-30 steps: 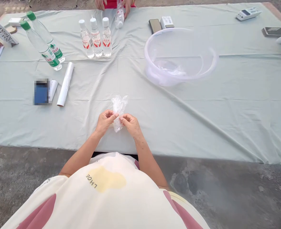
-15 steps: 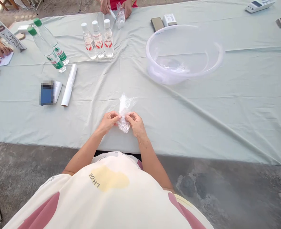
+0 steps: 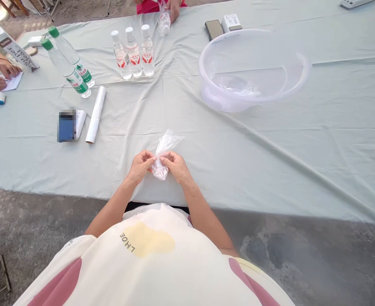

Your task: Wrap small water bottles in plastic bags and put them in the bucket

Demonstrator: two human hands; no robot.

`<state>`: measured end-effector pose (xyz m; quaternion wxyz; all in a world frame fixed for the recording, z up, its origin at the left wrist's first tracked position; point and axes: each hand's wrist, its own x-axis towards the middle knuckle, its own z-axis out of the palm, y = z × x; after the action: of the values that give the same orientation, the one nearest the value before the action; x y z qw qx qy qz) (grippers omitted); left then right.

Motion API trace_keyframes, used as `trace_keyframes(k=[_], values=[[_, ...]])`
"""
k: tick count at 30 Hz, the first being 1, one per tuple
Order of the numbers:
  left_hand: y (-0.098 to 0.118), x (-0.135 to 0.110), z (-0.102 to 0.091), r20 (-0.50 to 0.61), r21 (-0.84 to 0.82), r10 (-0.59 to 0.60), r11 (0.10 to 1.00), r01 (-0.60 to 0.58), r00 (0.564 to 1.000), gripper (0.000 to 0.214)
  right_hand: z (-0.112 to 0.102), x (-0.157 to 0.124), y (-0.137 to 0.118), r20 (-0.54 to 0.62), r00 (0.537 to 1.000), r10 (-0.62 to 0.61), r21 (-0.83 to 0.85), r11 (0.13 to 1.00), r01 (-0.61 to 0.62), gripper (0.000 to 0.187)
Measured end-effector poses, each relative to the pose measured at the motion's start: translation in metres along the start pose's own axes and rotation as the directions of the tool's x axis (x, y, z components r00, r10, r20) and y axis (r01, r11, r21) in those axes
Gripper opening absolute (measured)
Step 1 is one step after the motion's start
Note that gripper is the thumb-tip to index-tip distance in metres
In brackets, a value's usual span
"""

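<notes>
1. Crumpled clear plastic bag (image 3: pixel 163 151): held just above the pale green tablecloth (image 3: pixel 270 170), nearer you than the clear plastic basin (image 3: pixel 213 95) and to its left. The long axis runs from a bunched lower end at your fingertips up and away, leaning toward the basin. The loose end fans out beyond your fingers.
2. Your left hand (image 3: pixel 141 165): fingertips closed in a pinch on the bag's left side, on the side away from the basin.
3. Your right hand (image 3: pixel 174 165): fingertips pinched on the bag's right side, on the basin side. Both hands meet at the bag's lower half, neither one closer to it than the other.
4. Basin: upright, with some crumpled clear film lying inside.
5. Three small red-label water bottles (image 3: pixel 134 51): standing in a row, left of the basin.
6. Two green-capped bottles (image 3: pixel 71 63): further left of the basin.
7. White roll (image 3: pixel 95 114): lying left of the basin, nearer you than the bottles.
8. Phone (image 3: pixel 214 29) and small white box (image 3: pixel 231 22): just beyond the basin.
9. Another person's hand (image 3: pixel 174 6): beyond the basin to its left, on a bottle.
</notes>
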<state>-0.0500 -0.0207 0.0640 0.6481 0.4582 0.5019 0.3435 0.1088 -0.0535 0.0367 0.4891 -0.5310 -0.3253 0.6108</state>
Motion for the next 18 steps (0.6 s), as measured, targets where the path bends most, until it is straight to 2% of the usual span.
trace_keyframes(k=[3, 11, 13, 16, 18], values=[[-0.002, 0.002, -0.008, -0.057, -0.081, -0.039, 0.996, 0.034, 0.998, 0.038, 0.006, 0.003, -0.001, -0.008, 1.000, -0.004, 0.088, 0.996, 0.005, 0.038], [-0.008, 0.000, -0.030, -0.190, -0.174, -0.112, 0.982, 0.079, 0.975, 0.039, -0.004, 0.010, -0.006, -0.187, 0.981, 0.053, 0.150, 0.988, -0.025, 0.047], [-0.008, 0.000, -0.033, -0.180, -0.243, -0.136, 0.966, 0.090, 0.974, 0.038, -0.006, 0.008, -0.006, -0.219, 0.974, 0.057, 0.101, 0.994, -0.035, 0.047], [-0.010, 0.000, -0.032, -0.128, -0.347, -0.180, 0.929, 0.126, 0.975, 0.032, -0.002, 0.003, -0.005, -0.208, 0.976, 0.064, -0.093, 0.992, -0.085, 0.044], [-0.011, -0.001, -0.028, -0.087, -0.411, -0.196, 0.900, 0.144, 0.977, 0.028, 0.006, 0.002, -0.005, -0.168, 0.983, 0.072, -0.186, 0.977, -0.104, 0.054]])
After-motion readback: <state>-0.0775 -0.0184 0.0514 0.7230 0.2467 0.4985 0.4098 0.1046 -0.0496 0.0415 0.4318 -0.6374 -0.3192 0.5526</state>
